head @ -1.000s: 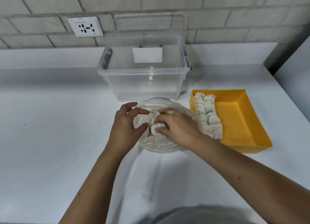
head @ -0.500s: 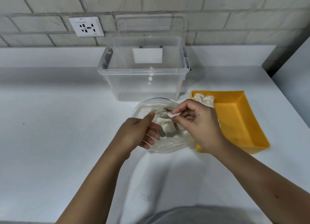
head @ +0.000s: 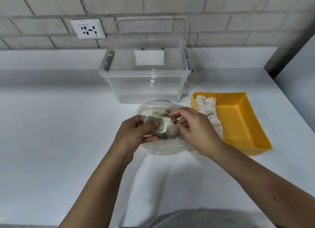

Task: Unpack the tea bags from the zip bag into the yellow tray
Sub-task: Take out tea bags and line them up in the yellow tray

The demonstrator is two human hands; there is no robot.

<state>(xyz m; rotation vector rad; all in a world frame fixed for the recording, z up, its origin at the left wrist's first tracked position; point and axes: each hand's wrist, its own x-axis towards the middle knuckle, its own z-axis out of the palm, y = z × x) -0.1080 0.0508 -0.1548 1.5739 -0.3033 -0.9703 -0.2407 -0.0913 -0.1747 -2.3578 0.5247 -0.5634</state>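
Roughly two rows of tea bags [head: 207, 108] fill yellow tray [head: 242, 125]; zip bag [head: 163, 145] part-full; left hand [head: 134, 134] grips several, right hand [head: 194, 128] pinches inside.

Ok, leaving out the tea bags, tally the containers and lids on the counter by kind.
Bin: 1
Lid: 1
Tray: 1
Zip bag: 1
Total: 4

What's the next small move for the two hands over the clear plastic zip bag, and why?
Probably hand the white paper tea bag pinched in the left hand across to the right hand, and lay it in the yellow plastic tray beside the rows of tea bags along its left wall. The clear plastic zip bag holds more, and the tray's right side is bare.
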